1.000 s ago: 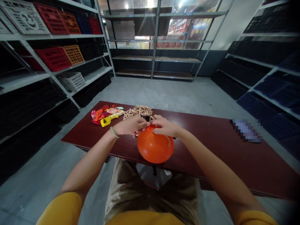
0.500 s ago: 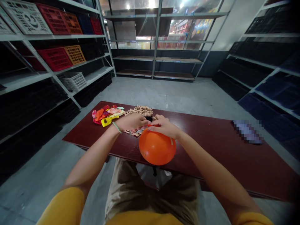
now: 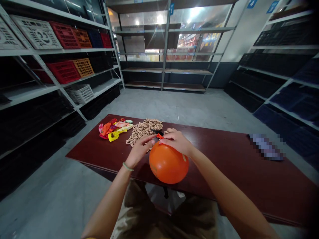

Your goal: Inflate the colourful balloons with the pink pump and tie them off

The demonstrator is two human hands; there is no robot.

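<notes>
— Left hand (image 3: 141,150) has lifted from its flat lie of a moment ago and turned, its fingers now angled up toward the balloon. What about the other one?

— Right hand (image 3: 177,142) sits on top of the orange balloon (image 3: 168,163), so it is the nearer of the two. Its grip is pressed together on the balloon neck (image 3: 159,136), pinching it, though the pictures do not show exactly how the thumb sits.

— Which way does the balloon lie?

— Its round body rests on the dark red surface (image 3: 219,176), and the short neck points away from the person, up and left of the body, into the space between the two hands.

— And the left grip?

— Loosely spread, with the fingertips just beside the neck. Whether they touch it, I cannot tell.

— What else lies close by?

— Just beyond the balloon is a heap of tan rubber links (image 3: 144,131), and farther left of the balloon a pile of deflated balloons (image 3: 114,128). A small black object (image 3: 157,132) sits just behind the neck, partly hidden by the fingers, too obscured to name
</notes>
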